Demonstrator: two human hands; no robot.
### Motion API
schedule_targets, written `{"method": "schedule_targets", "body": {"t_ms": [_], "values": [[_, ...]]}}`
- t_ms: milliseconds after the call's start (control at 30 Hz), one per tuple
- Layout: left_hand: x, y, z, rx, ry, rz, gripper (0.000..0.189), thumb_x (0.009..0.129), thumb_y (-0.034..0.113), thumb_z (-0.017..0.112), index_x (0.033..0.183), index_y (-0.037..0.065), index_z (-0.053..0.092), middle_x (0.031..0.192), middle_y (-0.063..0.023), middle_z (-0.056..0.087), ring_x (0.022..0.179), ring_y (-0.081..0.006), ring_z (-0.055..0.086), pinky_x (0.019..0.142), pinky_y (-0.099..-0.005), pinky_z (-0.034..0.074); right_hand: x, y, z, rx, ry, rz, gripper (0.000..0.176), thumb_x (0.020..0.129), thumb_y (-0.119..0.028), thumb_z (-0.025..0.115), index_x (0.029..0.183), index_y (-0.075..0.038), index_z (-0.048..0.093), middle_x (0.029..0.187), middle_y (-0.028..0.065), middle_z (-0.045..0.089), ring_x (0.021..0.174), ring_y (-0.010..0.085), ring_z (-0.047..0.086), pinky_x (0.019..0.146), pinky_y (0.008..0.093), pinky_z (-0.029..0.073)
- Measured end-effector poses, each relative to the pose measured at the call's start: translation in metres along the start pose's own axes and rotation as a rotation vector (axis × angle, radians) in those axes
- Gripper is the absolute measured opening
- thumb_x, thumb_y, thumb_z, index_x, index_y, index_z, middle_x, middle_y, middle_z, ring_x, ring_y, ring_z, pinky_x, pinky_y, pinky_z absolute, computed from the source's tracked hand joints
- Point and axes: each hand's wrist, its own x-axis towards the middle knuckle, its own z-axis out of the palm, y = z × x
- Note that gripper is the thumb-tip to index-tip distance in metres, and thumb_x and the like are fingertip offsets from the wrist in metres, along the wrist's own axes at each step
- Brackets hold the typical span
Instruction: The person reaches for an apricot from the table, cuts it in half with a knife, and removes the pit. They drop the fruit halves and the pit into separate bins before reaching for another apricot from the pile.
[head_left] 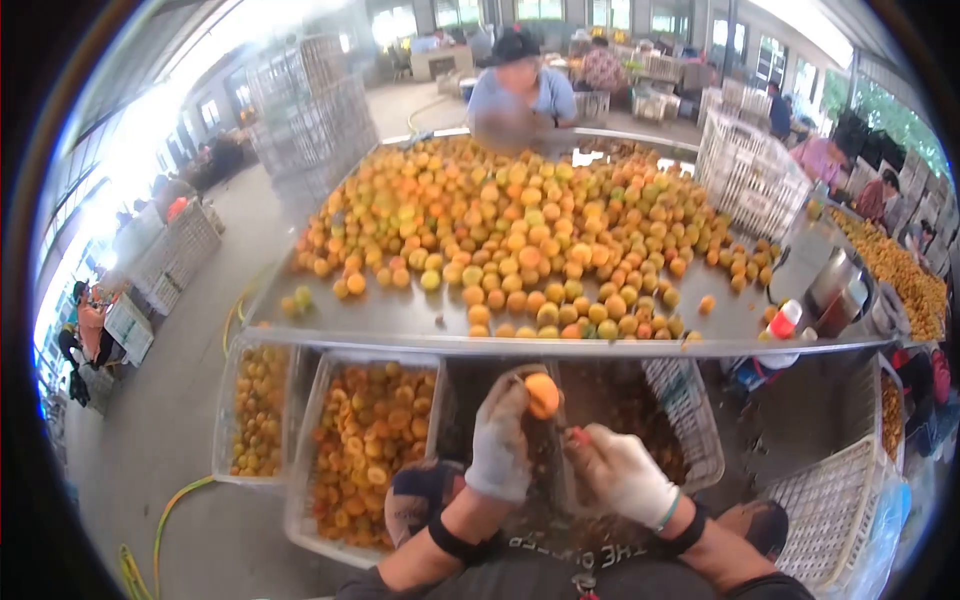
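My left hand (500,445), in a pale work glove, is closed around an orange-yellow apricot (543,396) just in front of the table edge. Close by on the right, my gloved right hand (630,478) grips a small tool with a red handle (577,435); its working end is too small to make out. The two hands are apart, above a crate (690,400) with dark brown contents. Beside my left hand stands a crate (335,548) full of opened apricots.
A metal table (380,312) carries a large heap of apricots (520,220). A white basket (750,175), a red-and-white bottle (785,320) and a metal mug (838,280) stand at its right. A person (525,90) sits opposite. An empty-looking crate (830,510) leans at lower right.
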Motion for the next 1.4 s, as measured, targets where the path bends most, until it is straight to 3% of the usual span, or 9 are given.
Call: {"method": "schedule_targets", "body": {"t_ms": [267, 400, 467, 700, 867, 1067, 1133, 1167, 1400], "values": [[-0.007, -0.016, -0.002, -0.116, -0.216, -0.321, 0.029, 0.099, 0.019, 0.053, 0.125, 0.005, 0.059, 0.1, -0.0025, 0.063, 0.082, -0.0079, 0.059, 0.068, -0.021, 0.05, 0.009, -0.007, -0.019, -0.133, 0.26, -0.414, 0.049, 0.08, -0.02, 0.079, 0.122, -0.009, 0.057, 0.086, 0.0188, 0.067, 0.082, 0.0393, 0.068, 0.067, 0.0391, 0.055], [-0.022, 0.019, 0.018, 0.359, -0.25, -0.165, 0.03, 0.099, 0.02, 0.055, 0.126, 0.006, 0.058, 0.099, 0.0, 0.062, 0.081, -0.0053, 0.057, 0.067, -0.0205, 0.048, -0.003, -0.009, -0.021, 0.005, 0.179, -0.383, 0.043, 0.078, -0.016, 0.079, 0.115, -0.007, 0.059, 0.085, 0.0195, 0.068, 0.082, 0.0378, 0.069, 0.067, 0.0397, 0.055], [-0.032, 0.025, 0.022, 0.305, -0.272, -0.316, 0.033, 0.1, 0.023, 0.055, 0.128, 0.007, 0.057, 0.099, 0.0017, 0.062, 0.082, -0.0048, 0.057, 0.066, -0.0202, 0.046, -0.017, -0.016, -0.021, 0.019, 0.189, -0.399, 0.023, 0.091, -0.009, 0.067, 0.113, -0.007, 0.063, 0.092, 0.0086, 0.069, 0.083, 0.0193, 0.067, 0.075, 0.0303, 0.054], [-0.056, 0.034, 0.04, -0.197, -0.23, -0.457, 0.035, 0.099, 0.023, 0.052, 0.129, 0.005, 0.055, 0.097, 0.0005, 0.063, 0.078, -0.0085, 0.06, 0.072, -0.0236, 0.051, -0.034, -0.032, -0.032, 0.653, 0.081, -0.158, 0.026, 0.092, -0.01, 0.064, 0.115, 0.002, 0.061, 0.105, 0.0026, 0.064, 0.093, 0.0082, 0.059, 0.08, 0.0249, 0.05], [-0.038, -0.006, -0.001, -0.418, 0.011, -0.503, 0.032, 0.098, 0.022, 0.051, 0.124, 0.003, 0.056, 0.099, -0.0069, 0.065, 0.083, -0.0203, 0.065, 0.078, -0.0367, 0.057, -0.044, -0.046, -0.029, 0.722, 0.196, -0.172, 0.025, 0.092, -0.005, 0.06, 0.116, 0.001, 0.062, 0.1, 0.0013, 0.063, 0.085, 0.0061, 0.057, 0.074, 0.0218, 0.048], [-0.037, -0.011, 0.007, -0.676, -0.16, -0.575, 0.035, 0.099, 0.029, 0.054, 0.122, 0.003, 0.058, 0.1, -0.0067, 0.064, 0.094, -0.0172, 0.063, 0.081, -0.0377, 0.056, -0.029, -0.027, -0.01, -0.007, 0.254, -0.386, 0.024, 0.09, -0.005, 0.06, 0.114, -0.002, 0.06, 0.082, 0.0145, 0.069, 0.073, 0.019, 0.07, 0.066, 0.0307, 0.054], [-0.038, 0.004, 0.011, 0.073, -0.324, -0.228, 0.036, 0.098, 0.027, 0.058, 0.125, 0.003, 0.057, 0.102, -0.004, 0.063, 0.098, -0.0136, 0.061, 0.079, -0.0321, 0.055, -0.024, -0.026, -0.011, -0.034, 0.271, -0.279, 0.021, 0.088, -0.005, 0.06, 0.109, -0.002, 0.06, 0.084, 0.0184, 0.069, 0.077, 0.0256, 0.072, 0.067, 0.0336, 0.055], [-0.049, 0.025, 0.021, -0.11, -0.216, -0.476, 0.037, 0.097, 0.025, 0.061, 0.126, 0.004, 0.055, 0.104, -0.0024, 0.061, 0.095, -0.0103, 0.06, 0.075, -0.0265, 0.052, -0.023, -0.022, -0.01, 0.032, 0.308, -0.281, 0.017, 0.089, -0.005, 0.061, 0.106, -0.001, 0.061, 0.081, 0.016, 0.069, 0.073, 0.0214, 0.07, 0.066, 0.0314, 0.054], [-0.047, 0.013, 0.012, -0.146, -0.316, -0.444, 0.033, 0.099, 0.028, 0.057, 0.124, 0.005, 0.055, 0.107, -0.0033, 0.06, 0.095, -0.0133, 0.06, 0.073, -0.027, 0.051, -0.018, -0.009, -0.013, 0.367, 0.253, -0.231, 0.015, 0.09, -0.01, 0.066, 0.103, -0.001, 0.065, 0.08, 0.0134, 0.067, 0.069, 0.014, 0.062, 0.067, 0.0263, 0.052]]}}
